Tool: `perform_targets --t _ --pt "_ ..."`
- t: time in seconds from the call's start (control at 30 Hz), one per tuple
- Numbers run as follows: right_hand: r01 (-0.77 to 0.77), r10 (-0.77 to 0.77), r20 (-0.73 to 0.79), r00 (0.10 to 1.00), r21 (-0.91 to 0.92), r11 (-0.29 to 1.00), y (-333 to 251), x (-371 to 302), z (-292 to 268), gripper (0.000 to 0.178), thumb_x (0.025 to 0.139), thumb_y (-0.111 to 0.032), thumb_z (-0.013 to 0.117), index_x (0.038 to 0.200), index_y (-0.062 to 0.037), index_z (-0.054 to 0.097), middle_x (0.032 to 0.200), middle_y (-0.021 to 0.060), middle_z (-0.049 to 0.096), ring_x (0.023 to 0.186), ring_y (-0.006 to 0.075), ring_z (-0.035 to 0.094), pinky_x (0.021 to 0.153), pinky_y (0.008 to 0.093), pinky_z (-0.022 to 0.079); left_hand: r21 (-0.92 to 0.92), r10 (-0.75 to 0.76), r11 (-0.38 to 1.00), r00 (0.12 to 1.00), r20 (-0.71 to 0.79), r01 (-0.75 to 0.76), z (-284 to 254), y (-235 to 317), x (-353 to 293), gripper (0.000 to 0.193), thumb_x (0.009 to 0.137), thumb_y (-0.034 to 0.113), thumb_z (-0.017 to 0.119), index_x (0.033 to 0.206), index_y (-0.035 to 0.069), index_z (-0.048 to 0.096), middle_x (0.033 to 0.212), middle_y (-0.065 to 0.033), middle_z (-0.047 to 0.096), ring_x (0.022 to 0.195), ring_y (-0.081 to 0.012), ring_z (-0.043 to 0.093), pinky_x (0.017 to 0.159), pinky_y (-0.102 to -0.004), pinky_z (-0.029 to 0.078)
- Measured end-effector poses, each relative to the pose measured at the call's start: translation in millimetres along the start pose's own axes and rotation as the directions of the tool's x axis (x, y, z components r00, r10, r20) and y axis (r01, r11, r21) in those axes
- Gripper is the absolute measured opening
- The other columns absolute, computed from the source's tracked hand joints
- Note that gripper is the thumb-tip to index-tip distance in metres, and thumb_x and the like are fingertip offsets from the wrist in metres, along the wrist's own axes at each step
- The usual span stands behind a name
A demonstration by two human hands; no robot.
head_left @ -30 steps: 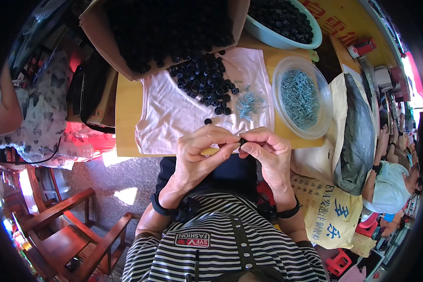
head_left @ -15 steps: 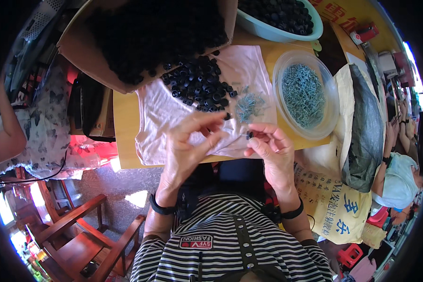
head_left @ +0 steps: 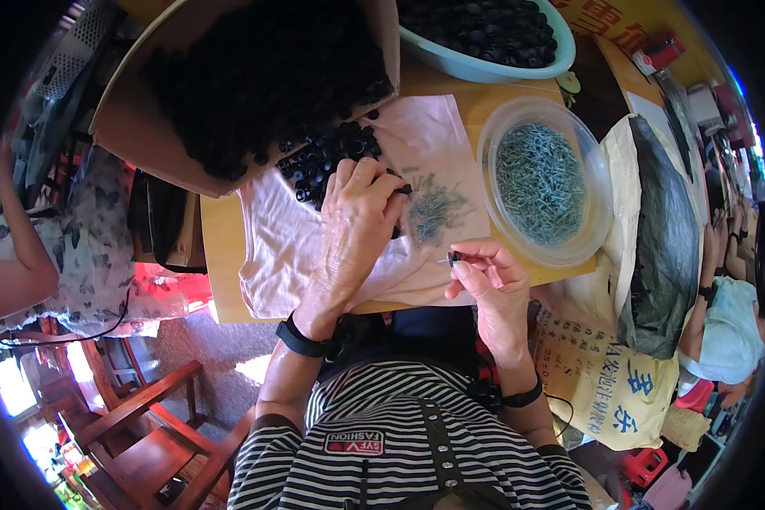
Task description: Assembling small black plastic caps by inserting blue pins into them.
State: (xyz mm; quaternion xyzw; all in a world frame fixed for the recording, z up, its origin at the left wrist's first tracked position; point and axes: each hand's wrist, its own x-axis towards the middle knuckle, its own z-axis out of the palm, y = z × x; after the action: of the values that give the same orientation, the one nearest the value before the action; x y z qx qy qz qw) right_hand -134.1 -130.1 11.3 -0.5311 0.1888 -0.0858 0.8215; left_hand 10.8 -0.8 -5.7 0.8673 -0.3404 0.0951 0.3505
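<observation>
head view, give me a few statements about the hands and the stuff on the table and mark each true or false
1. The left hand reaches to the black rings on the pink cloth. True.
2. The right hand is empty. False: it pinches a small black ring with a pin.
3. The clear round tub holds metal pins. True.
4. The blue-green bowl is empty. False: it holds black rings.

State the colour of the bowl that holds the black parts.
Light teal bowl, seen best in the head view.
</observation>
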Motion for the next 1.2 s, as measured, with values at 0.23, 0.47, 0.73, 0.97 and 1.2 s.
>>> perform_targets --t 0.23,0.47,0.73,0.97,1.2 --pt "0.137 -0.134 0.039 0.990 -0.101 0.985 -10 11 6 0.020 0.089 -0.006 0.061 0.108 0.0004 0.060 0.104 0.0084 0.062 0.085 0.0096 0.059 0.069 0.0238 0.053 -0.346 -0.040 0.937 0.999 0.025 0.047 -27 12 -10 0.017 0.075 0.001 0.070 0.092 0.002 0.068 0.095 -0.0084 0.063 0.088 -0.0217 0.061 0.076 -0.0287 0.049" --pt "0.205 -0.174 0.247 0.953 -0.107 0.973 -20 23 31 0.020 0.091 -0.009 0.060 0.110 -0.0004 0.059 0.103 0.0061 0.062 0.087 0.0105 0.060 0.075 0.0229 0.050 -0.921 -0.214 0.247 0.944 0.252 0.301 -32 11 -41 0.023 0.083 -0.004 0.066 0.105 -0.004 0.059 0.100 -0.0137 0.066 0.089 -0.0188 0.066 0.081 -0.0322 0.056" --pt "0.188 -0.170 0.226 0.959 -0.060 0.980 -13 7 38 0.022 0.091 -0.009 0.061 0.111 0.0002 0.057 0.103 0.0056 0.063 0.086 0.0110 0.060 0.081 0.0244 0.049 -0.964 -0.283 0.171 0.947 0.152 0.205 -36 20 -65 0.024 0.084 -0.004 0.065 0.108 -0.004 0.061 0.107 -0.0114 0.062 0.095 -0.0170 0.062 0.086 -0.0289 0.052" --pt "0.154 -0.131 0.237 0.963 -0.081 0.985 -14 -2 47 0.021 0.090 -0.008 0.062 0.109 0.0004 0.059 0.102 0.0061 0.064 0.085 0.0102 0.060 0.079 0.0240 0.049 -0.948 -0.295 0.279 0.953 0.070 0.156 -47 26 -74 0.028 0.083 -0.006 0.065 0.110 -0.005 0.060 0.112 -0.0132 0.059 0.097 -0.0173 0.061 0.088 -0.0305 0.050" --pt "-0.025 -0.021 0.250 0.968 0.178 0.984 -23 -2 45 0.024 0.086 -0.007 0.065 0.109 0.0011 0.059 0.095 0.0084 0.066 0.079 0.0116 0.063 0.073 0.0227 0.051 -0.990 -0.312 0.009 0.941 0.134 0.144 -62 30 -80 0.026 0.083 -0.008 0.063 0.109 -0.005 0.060 0.105 -0.0125 0.062 0.096 -0.0193 0.064 0.087 -0.0302 0.053"
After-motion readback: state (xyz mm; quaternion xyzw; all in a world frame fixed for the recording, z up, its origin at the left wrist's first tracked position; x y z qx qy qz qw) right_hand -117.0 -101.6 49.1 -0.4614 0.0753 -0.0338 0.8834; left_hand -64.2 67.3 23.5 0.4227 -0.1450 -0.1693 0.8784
